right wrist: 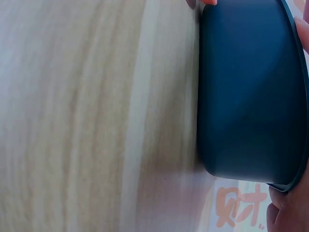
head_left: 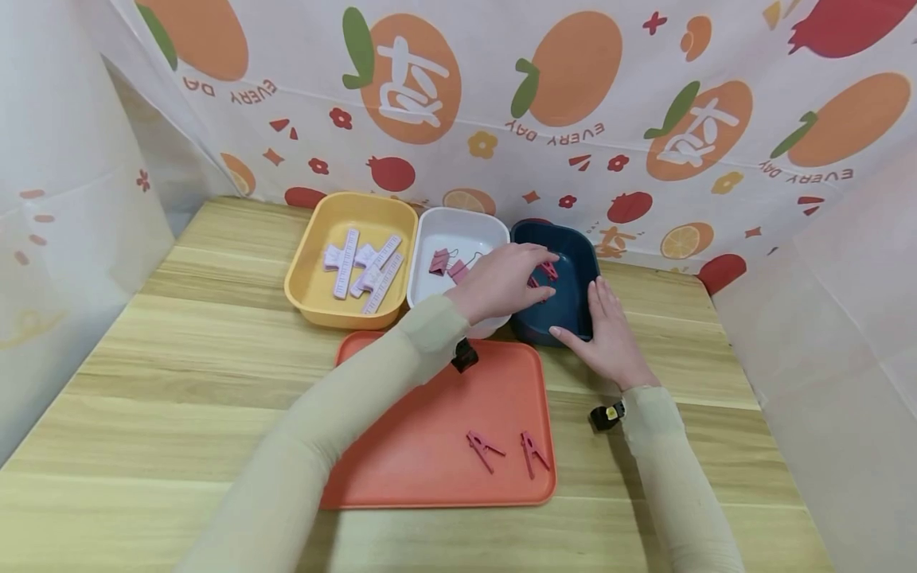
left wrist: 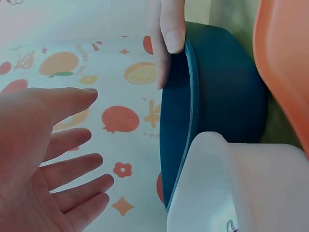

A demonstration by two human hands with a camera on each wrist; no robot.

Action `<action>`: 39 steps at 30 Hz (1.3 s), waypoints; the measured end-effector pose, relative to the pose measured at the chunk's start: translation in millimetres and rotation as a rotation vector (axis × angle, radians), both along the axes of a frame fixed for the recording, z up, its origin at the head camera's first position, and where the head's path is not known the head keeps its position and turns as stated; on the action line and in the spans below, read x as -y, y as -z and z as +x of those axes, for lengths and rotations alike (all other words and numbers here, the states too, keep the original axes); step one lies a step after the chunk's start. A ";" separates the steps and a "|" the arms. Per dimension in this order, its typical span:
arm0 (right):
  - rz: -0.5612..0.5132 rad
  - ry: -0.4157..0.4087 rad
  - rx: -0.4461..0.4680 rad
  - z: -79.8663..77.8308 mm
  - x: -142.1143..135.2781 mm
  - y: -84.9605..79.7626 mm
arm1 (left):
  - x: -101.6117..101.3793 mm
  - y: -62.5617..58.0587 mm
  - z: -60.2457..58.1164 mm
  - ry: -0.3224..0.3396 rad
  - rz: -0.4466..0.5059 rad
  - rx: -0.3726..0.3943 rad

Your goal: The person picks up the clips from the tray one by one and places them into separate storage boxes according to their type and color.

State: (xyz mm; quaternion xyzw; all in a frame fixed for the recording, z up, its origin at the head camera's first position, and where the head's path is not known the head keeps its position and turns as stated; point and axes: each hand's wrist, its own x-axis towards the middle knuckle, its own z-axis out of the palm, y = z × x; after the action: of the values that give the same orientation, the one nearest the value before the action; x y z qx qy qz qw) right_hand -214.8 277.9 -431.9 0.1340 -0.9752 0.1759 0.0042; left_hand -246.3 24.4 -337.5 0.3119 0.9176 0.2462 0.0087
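Note:
My left hand (head_left: 501,278) reaches over the dark blue bin (head_left: 573,314), thumb and fingers spread. In the left wrist view the left hand (left wrist: 58,159) shows nothing between its fingers. Pink clothespins (head_left: 548,270) lie in the blue bin beside those fingertips, partly hidden by them. The right hand (head_left: 610,342) rests against the bin's right side, fingers straight along the outer wall and thumb at the near rim. Two more clothespins, a left one (head_left: 485,450) and a right one (head_left: 533,454), lie on the orange tray (head_left: 401,446).
A white bin (head_left: 466,223) with pink binder clips (head_left: 440,262) stands left of the blue one, partly behind the left hand. Farther left, a yellow bin (head_left: 304,274) holds several lilac ruler-like strips (head_left: 346,263). A fruit-print cloth (head_left: 487,95) hangs behind the wooden table (head_left: 179,382).

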 end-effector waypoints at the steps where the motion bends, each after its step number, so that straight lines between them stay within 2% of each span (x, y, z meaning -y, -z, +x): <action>1: 0.002 0.000 0.004 0.2 0.1 -0.3 | 1.0 -0.2 1.9 0.004 0.009 -0.003; 15: 0.024 -0.002 0.005 -0.2 -0.9 1.2 | 18.1 -3.4 24.8 0.040 0.057 -0.048; 25: 0.028 0.006 0.005 -0.8 -0.9 2.8 | 28.6 -1.4 38.3 0.082 0.092 -0.075; 39: 0.023 0.000 -0.007 -1.0 -1.0 2.5 | 38.2 1.4 54.4 0.075 0.046 -0.093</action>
State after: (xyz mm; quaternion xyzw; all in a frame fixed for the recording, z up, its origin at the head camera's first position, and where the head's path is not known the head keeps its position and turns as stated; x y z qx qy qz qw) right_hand -215.8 278.9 -434.4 0.1346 -0.9772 0.1642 0.0059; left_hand -191.9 -13.8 -339.0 0.3573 0.8988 0.2521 -0.0321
